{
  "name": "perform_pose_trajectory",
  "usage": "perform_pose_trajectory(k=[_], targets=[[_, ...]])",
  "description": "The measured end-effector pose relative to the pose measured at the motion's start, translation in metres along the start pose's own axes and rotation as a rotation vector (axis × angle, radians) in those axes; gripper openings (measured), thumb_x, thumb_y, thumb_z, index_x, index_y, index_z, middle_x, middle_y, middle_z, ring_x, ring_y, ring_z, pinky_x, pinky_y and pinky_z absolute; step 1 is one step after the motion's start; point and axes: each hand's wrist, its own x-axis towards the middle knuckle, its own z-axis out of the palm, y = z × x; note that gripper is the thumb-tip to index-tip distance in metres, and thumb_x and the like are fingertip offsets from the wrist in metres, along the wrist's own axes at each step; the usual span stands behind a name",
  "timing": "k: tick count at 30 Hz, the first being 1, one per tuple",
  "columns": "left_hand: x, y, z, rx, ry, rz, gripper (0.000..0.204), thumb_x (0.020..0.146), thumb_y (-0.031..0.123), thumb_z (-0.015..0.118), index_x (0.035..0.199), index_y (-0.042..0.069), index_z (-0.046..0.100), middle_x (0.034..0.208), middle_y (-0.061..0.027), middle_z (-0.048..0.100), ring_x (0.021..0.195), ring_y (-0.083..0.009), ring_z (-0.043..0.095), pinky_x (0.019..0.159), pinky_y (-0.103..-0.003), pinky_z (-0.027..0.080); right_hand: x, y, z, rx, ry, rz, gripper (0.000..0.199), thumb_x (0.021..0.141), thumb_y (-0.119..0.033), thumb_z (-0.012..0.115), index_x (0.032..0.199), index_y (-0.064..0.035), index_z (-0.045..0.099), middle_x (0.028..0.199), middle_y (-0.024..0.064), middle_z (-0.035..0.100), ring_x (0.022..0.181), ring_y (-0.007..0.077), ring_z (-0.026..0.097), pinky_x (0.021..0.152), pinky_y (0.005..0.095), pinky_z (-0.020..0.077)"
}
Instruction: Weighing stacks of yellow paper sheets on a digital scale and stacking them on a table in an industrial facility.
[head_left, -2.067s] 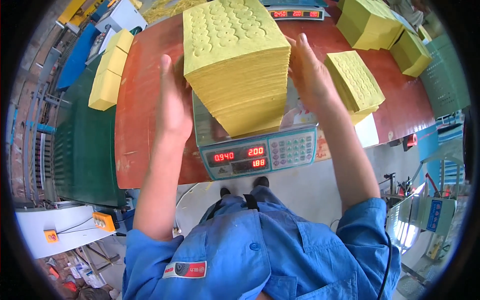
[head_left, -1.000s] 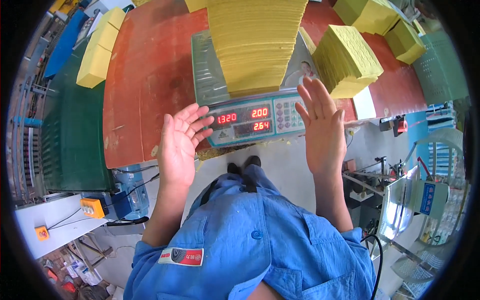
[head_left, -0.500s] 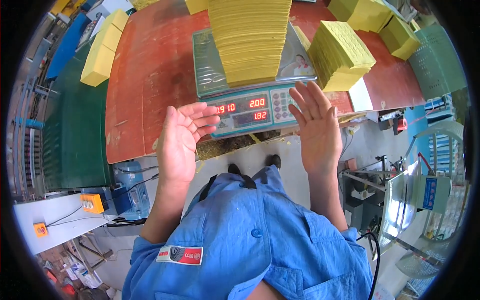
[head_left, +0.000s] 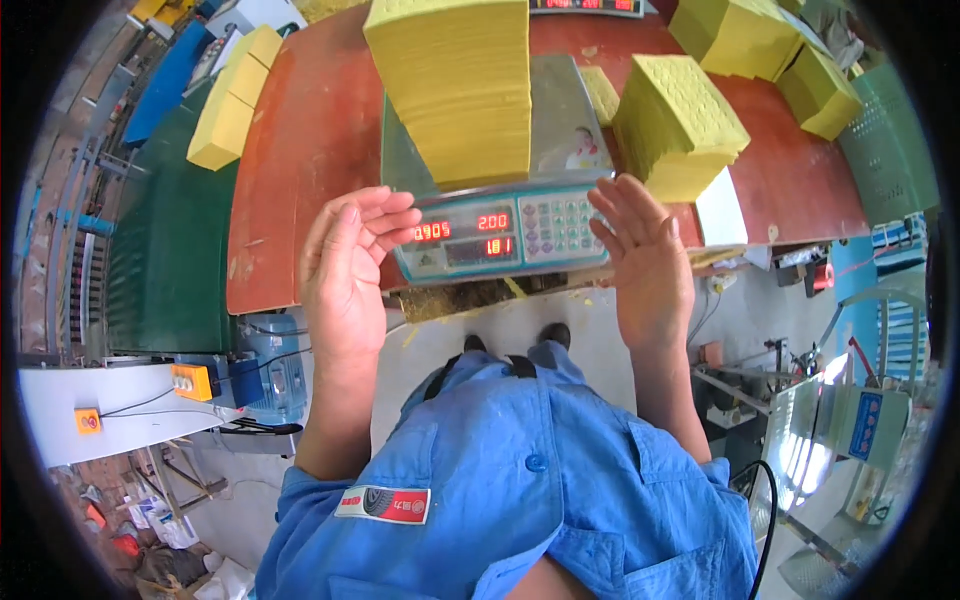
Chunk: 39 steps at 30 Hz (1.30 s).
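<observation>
A tall stack of yellow paper sheets point(head_left: 455, 95) stands on the plate of a digital weighing scale point(head_left: 570, 225), whose red display is lit. My left hand point(head_left: 348, 270) is raised by the scale's left front corner, palm turned inward and fingers stretched out, holding nothing. On the other side, my right hand point(head_left: 648, 270) is held up near the keypad, its fingers extended and also holding nothing. Neither hand touches the stack. Just right of the scale sits a shorter stack of yellow paper point(head_left: 680, 125).
The red worktable point(head_left: 300, 150) carries more yellow stacks point(head_left: 735, 35) at the back right. A row of yellow blocks point(head_left: 225, 115) lies on the green surface point(head_left: 165, 240) at left. Below that is an orange switch box point(head_left: 190, 382). A metal-framed machine point(head_left: 800, 430) stands at right.
The view has shifted slightly, so the scale and stack sit differently in the picture. The scale's displayed figures have changed a little. Both hands stay raised, spread slightly farther apart.
</observation>
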Motion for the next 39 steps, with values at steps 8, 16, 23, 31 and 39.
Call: perform_pose_trajectory(k=[8,16,23,31,39], targets=[[0.040,0.034,0.010,0.051,0.068,0.235,0.027,0.103,0.018,0.048,0.112,-0.003,0.063,0.108,-0.0187,0.069,0.098,-0.0239,0.068,0.087,-0.035,0.053,0.024,-0.007,0.018,0.033,-0.114,0.002,0.054,0.106,-0.035,0.038,0.141,0.0056,0.044,0.142,0.0206,0.051,0.135,0.0308,0.047,0.112,0.0438,0.0351],[0.076,0.036,0.016,0.049,0.102,0.245,0.025,0.102,0.017,0.049,0.110,-0.001,0.064,0.111,-0.0153,0.069,0.101,-0.0212,0.066,0.087,-0.034,0.052,0.053,-0.012,0.039,-0.008,-0.190,-0.075,0.054,0.105,-0.037,0.042,0.138,0.0048,0.048,0.141,0.0207,0.052,0.135,0.0309,0.047,0.113,0.0445,0.0343],[0.149,0.008,-0.007,-0.243,0.075,-0.096,0.053,0.093,0.040,0.065,0.130,0.005,0.054,0.130,-0.0105,0.057,0.123,-0.0209,0.051,0.101,-0.040,0.040,0.094,0.000,0.045,-0.043,-0.113,-0.082,0.048,0.106,-0.031,0.040,0.137,0.0043,0.050,0.140,0.0201,0.054,0.135,0.0300,0.048,0.112,0.0433,0.0358],[0.226,0.016,0.008,-0.089,-0.209,-0.276,0.059,0.092,0.047,0.064,0.134,0.005,0.057,0.128,-0.0097,0.063,0.113,-0.0201,0.061,0.097,-0.035,0.047,0.175,0.053,0.036,-0.118,-0.043,-0.040,0.047,0.106,-0.035,0.046,0.136,-0.0005,0.054,0.139,0.0137,0.056,0.130,0.0237,0.050,0.108,0.0379,0.0382],[0.218,0.022,0.024,-0.071,-0.343,-0.510,0.059,0.095,0.041,0.059,0.140,0.005,0.049,0.133,-0.0126,0.060,0.119,-0.0238,0.059,0.100,-0.039,0.046,0.217,0.081,0.053,-0.122,-0.086,0.014,0.050,0.107,-0.034,0.043,0.146,-0.0032,0.044,0.143,0.0115,0.051,0.132,0.0184,0.045,0.110,0.0312,0.0353]])
